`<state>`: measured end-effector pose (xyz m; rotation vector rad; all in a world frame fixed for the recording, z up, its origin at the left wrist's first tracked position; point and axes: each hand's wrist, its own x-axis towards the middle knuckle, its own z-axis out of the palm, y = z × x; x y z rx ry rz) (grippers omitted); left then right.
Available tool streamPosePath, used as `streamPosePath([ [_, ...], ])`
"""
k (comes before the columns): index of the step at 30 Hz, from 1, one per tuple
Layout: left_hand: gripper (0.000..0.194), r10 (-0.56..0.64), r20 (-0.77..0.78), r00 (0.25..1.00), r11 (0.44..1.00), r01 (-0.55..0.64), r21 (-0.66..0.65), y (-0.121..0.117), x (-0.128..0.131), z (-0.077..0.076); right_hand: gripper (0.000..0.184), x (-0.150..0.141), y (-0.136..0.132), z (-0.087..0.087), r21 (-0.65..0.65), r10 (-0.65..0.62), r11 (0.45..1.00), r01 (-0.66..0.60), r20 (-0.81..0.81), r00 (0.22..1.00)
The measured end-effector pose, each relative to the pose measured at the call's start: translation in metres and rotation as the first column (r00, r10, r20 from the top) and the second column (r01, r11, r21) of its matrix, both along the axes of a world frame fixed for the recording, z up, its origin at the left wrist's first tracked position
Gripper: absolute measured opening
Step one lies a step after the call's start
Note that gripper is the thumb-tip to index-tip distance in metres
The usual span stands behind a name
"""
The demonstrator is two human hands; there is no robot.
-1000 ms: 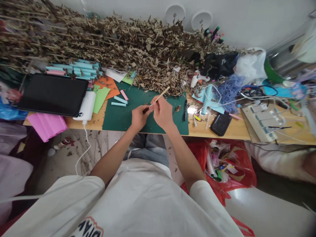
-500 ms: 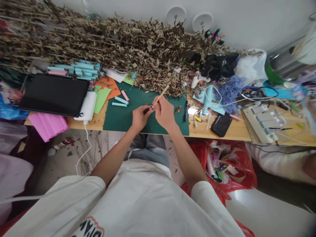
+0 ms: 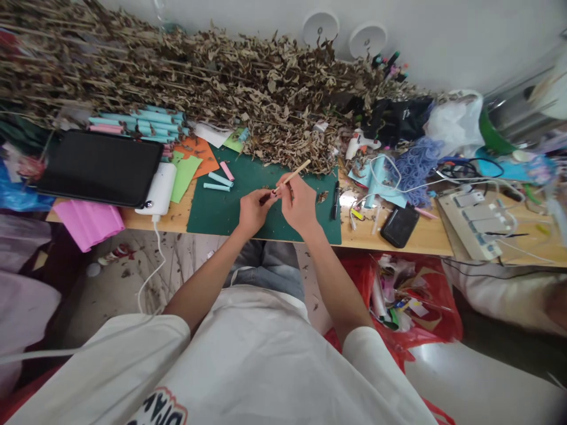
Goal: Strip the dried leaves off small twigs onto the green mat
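Observation:
Over the dark green cutting mat (image 3: 221,218) my two hands meet, fingertips almost touching. My right hand (image 3: 300,203) is closed around a thin wooden stick (image 3: 297,172), its lower end angled down toward the left fingers. Pinched in my left hand (image 3: 254,211) is a small dark pinkish piece, too small and covered to name. The stick's tip reaches that piece. Left of the hands lie two light blue paper tubes (image 3: 220,179) and a pink paper tube (image 3: 227,171). A black pen (image 3: 336,199) lies at the mat's right edge.
Dried leafy stems (image 3: 212,82) are heaped along the back. A black tablet (image 3: 101,168), white power bank (image 3: 159,189) and blue paper rolls (image 3: 155,124) sit left. Rightward are a glue gun (image 3: 361,143), black phone-like device (image 3: 399,225) and power strip (image 3: 472,224). A red bag (image 3: 449,319) stands below.
The stick has tilted lower, its upper end shifting right and down slightly. My right hand has turned a little with it; the left keeps its pinch. The whole view has shifted slightly.

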<state>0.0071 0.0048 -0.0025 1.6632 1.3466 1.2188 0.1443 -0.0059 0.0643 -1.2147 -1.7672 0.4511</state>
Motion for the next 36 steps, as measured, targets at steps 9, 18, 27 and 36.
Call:
streamPosePath([
  [9,0.013,-0.018,0.019,1.0,0.999,0.017,0.036,0.0,-0.001,-0.006,0.02,0.005,-0.006,0.002,0.005,-0.091,0.996,0.094,-0.21,0.974],
  [18,0.013,-0.032,0.026,0.999,0.998,0.03,0.055,0.0,-0.001,-0.007,0.021,0.004,-0.003,-0.009,-0.018,-0.101,0.995,0.099,-0.23,0.968],
  [27,0.01,-0.027,-0.001,1.0,1.0,0.027,0.014,0.0,-0.001,-0.003,0.019,-0.003,-0.007,-0.002,-0.017,-0.072,0.997,0.07,-0.167,0.983],
  [36,0.011,-0.027,-0.023,0.999,0.999,0.027,0.029,0.0,-0.002,-0.002,0.021,-0.005,-0.005,0.001,-0.055,-0.027,0.998,0.022,-0.076,0.997],
])
